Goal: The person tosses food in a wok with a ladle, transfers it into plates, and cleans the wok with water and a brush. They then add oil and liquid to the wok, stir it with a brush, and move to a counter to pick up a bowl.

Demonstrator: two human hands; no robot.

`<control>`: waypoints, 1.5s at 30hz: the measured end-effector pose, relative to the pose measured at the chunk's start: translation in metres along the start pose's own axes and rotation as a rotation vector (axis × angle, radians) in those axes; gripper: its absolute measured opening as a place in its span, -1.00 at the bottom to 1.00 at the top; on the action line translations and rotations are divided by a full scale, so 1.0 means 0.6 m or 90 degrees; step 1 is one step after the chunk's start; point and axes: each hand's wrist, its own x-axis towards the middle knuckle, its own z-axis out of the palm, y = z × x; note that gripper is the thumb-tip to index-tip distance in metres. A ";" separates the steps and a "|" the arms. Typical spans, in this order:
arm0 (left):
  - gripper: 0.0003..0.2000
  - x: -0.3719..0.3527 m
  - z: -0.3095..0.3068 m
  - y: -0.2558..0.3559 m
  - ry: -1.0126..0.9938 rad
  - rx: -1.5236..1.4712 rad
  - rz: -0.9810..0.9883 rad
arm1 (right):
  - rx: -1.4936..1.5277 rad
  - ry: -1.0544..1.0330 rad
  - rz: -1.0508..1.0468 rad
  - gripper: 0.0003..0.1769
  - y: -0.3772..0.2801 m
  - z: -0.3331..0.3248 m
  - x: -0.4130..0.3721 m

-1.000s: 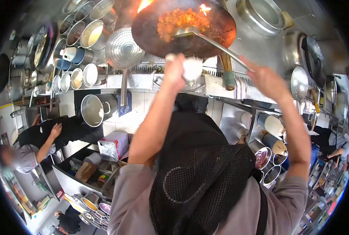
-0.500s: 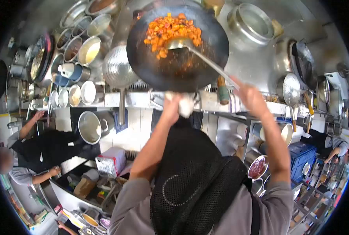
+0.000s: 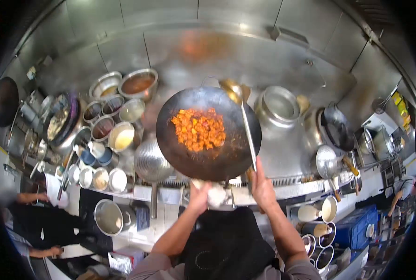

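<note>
Steel counter (image 3: 289, 154): carries the wok (image 3: 238, 156) over the middle of its front edge. Perforated strainer (image 3: 152, 161): just beside the wok, on the left. Ladle (image 3: 247, 126): handle gripped in the right hand (image 3: 263, 190), bowl at the wok's far right rim. Diced orange food (image 3: 200, 129) (glossy): left of the wok's centre. Left hand (image 3: 198, 198): closed, holding white cloth (image 3: 216, 196) against the near rim.

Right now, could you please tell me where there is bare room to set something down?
Bare steel counter lies right of the wok, bordered by the pot and the small strainer. Left of the wok is crowded, with bowls and the large strainer close together.
</note>
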 end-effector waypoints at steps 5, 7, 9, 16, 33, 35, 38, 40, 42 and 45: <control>-0.19 0.066 -0.082 -0.061 0.012 0.322 0.216 | 0.683 -0.330 0.430 -0.39 -0.097 -0.015 0.012; -0.24 0.072 -0.087 -0.061 0.013 0.294 0.180 | 0.927 -0.368 0.572 -0.64 -0.116 -0.028 0.032; -0.35 0.057 -0.096 -0.062 -0.002 0.133 0.075 | 1.018 -0.412 0.626 -0.85 -0.096 -0.023 0.027; -0.64 0.005 -0.080 -0.014 -0.035 -0.001 -0.165 | 1.109 -0.421 0.689 -0.66 -0.043 -0.062 -0.030; -0.71 0.081 -0.016 0.022 -0.121 0.139 -0.194 | 0.914 -0.124 0.566 -0.35 -0.032 -0.090 -0.043; -0.73 0.090 -0.018 0.033 -0.159 0.156 -0.202 | 0.935 -0.075 0.578 -0.35 -0.060 -0.080 -0.060; -0.74 0.097 -0.015 0.064 -0.230 0.163 -0.272 | 1.006 0.018 0.606 -0.35 -0.094 -0.072 -0.099; -0.73 0.113 -0.029 0.070 -0.297 0.179 -0.306 | 1.036 0.091 0.588 -0.35 -0.136 -0.068 -0.123; -0.71 0.113 -0.032 0.071 -0.358 0.189 -0.347 | 1.027 0.156 0.626 -0.36 -0.178 -0.069 -0.148; -0.74 0.099 -0.032 0.073 -0.420 0.219 -0.386 | 1.090 0.258 0.622 -0.39 -0.225 -0.079 -0.213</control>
